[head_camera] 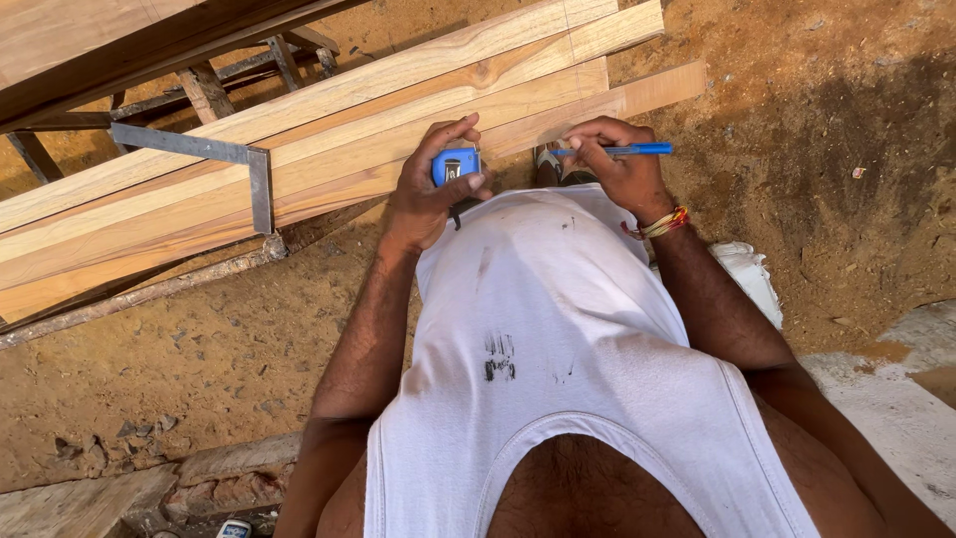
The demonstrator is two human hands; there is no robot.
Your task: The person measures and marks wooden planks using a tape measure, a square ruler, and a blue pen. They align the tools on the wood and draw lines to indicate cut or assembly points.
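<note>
My left hand (430, 189) grips a blue tape measure (455, 165) just in front of my white vest, close to the near edge of the pale wooden planks (329, 139). My right hand (615, 169) holds a blue pen (625, 149) pointing right, its fingers resting near the lowest plank's edge. A thread band circles my right wrist. Several long planks lie side by side, running from lower left to upper right. A metal try square (234, 159) lies across the planks to the left of my hands.
Sandy, dusty ground (817, 130) surrounds the planks. A rusty metal bar (149, 292) lies under the planks at left. A dark wooden bench (119, 50) stands at top left. Bricks and concrete edge (149, 488) lie at the bottom left. A white bag (747, 274) sits at my right.
</note>
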